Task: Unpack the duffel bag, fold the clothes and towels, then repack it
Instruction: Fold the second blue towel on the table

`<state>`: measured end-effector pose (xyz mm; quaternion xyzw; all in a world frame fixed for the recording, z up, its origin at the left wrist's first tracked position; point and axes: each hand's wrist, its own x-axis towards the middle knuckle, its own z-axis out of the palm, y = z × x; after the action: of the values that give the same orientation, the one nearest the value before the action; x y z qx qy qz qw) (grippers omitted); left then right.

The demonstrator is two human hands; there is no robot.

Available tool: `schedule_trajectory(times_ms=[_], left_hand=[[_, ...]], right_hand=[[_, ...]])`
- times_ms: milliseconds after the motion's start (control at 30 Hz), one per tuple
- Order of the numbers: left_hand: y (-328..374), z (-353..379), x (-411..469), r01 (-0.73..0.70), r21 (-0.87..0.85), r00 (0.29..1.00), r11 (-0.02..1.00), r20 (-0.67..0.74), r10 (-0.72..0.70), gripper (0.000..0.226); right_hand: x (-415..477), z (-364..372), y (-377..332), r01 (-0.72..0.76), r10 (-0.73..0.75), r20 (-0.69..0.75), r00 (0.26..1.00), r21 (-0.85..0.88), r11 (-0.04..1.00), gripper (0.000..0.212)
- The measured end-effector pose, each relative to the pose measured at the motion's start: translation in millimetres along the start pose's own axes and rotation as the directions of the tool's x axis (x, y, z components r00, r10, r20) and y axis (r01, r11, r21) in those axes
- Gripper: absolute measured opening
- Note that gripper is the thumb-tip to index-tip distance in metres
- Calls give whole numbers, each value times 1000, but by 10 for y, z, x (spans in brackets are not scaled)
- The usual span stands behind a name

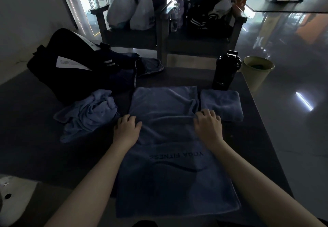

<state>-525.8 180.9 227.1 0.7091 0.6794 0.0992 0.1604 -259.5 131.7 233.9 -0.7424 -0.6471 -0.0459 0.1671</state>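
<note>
**Both hands on the long towel, mid-fold**

From where I stand, the spread towel [170, 173] runs lengthwise down the desk [35, 138]. Its printed end lies on the near side of the fingers [204, 114], its plain end beyond them. The left hand [126, 128] sits at one long edge and the right hand [208, 124] at the other. Both have their fingers curled down into the cloth, seemingly pinching it, and creases run between them.

To do this fold well, I'd say both grips should be level across the width, so the fold line comes out square. Then pull the cloth taut, lay edge to edge, and smooth out that ridge by the right fingers.

Just right of the right fingers lies a folded towel [221, 104], close enough to get dragged. Left of the left fingers, a crumpled towel [88, 115] is unfolded. Well beyond the left fingers the duffel bag [67, 74] gapes, with dark clothes [124, 77] beside it. A black bottle [226, 70] stands beyond the right fingers.
</note>
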Motion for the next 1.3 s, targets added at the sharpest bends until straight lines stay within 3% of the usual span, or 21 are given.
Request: schedule_trajectory(times_ms=[233, 367, 567, 700, 800, 933, 1033, 1133, 1300], left_hand=[[174, -35, 516, 83, 106, 997, 991, -14, -82, 41], [253, -26, 706, 159, 37, 984, 986, -88, -156, 38], [233, -61, 975, 263, -56, 959, 963, -97, -267, 38], [194, -89, 1088, 225, -138, 971, 965, -49, -234, 21], [173, -173, 1089, 225, -270, 967, 936, -58, -248, 24], [161, -383, 944, 152, -450, 969, 880, -107, -222, 25], [136, -550, 695, 79, -561, 979, 824, -113, -170, 22], [48, -620, 360, 51, -628, 991, 777, -63, -116, 19], [-132, -558, -158, 99, -561, 995, 822, 52, -84, 23]], right_hand=[[655, -4, -112, 26, 28, 157, 987, -335, 942, 24], [756, 146, -139, -5, 79, 171, 982, -395, 919, 25], [836, 208, -142, -129, 162, 140, 977, -221, 967, 21], [897, 229, -153, -143, 167, 157, 973, -156, 977, 22], [901, 158, -133, -136, 134, 44, 990, 41, 990, 22], [848, -103, -77, -164, 177, 6, 984, 415, 895, 27], [724, -258, 0, -159, 207, -17, 978, 582, 798, 27], [462, -360, 61, -164, 225, -13, 974, 642, 749, 27], [-109, -351, 137, -193, 198, 67, 978, 652, 733, 25]])
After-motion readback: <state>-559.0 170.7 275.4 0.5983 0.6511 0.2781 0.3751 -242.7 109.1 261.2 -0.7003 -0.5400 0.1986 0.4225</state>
